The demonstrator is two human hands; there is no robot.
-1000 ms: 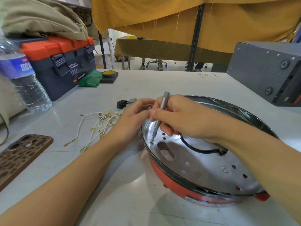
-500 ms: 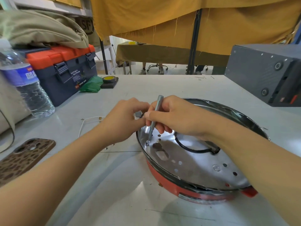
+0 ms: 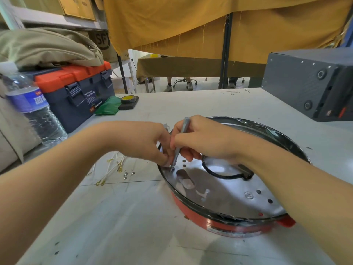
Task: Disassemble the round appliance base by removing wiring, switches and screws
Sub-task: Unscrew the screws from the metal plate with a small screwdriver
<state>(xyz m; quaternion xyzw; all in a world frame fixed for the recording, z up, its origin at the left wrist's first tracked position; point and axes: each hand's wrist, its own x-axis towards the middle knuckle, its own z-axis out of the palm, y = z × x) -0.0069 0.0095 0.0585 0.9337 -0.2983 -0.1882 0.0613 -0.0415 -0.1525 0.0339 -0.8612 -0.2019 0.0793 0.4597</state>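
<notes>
1. The tabletop (image 3: pixel 191 104) is wide and pale. There is bare room in front of the person and to the far right, up to a dark grey box (image 3: pixel 305 83) that sits well apart at the far right.
2. The round appliance base (image 3: pixel 219 220) sits right of centre on the near half, red-sided with a black rim and a shiny metal plate inside. A black cable loops across the plate.
3. At the far left stands a toolbox (image 3: pixel 76 88) with a water bottle (image 3: pixel 32 111) in front of it, both well clear of the work.
4. The right hand (image 3: pixel 206 142) is curled round a slim grey screwdriver (image 3: pixel 181 138), pinching it like a pen. The shaft leans up and away to the right, its tip down on a screw (image 3: pixel 172 168) at the left edge of the plate, close inside the rim.
5. The left hand (image 3: pixel 149 142) comes in from the left, its fingertips pressed together right beside the tip, seemingly steadying the screw. I cannot tell if it is actually pinching it.
6. Both hands are at the screw, and the left looks placed to lift it out. The rim crowds that side, so I'd judge straight up is the clear way.
7. Loose white wires (image 3: pixel 112 169) and a few removed screws (image 3: pixel 128 174) lie on the tabletop just left of the base.
</notes>
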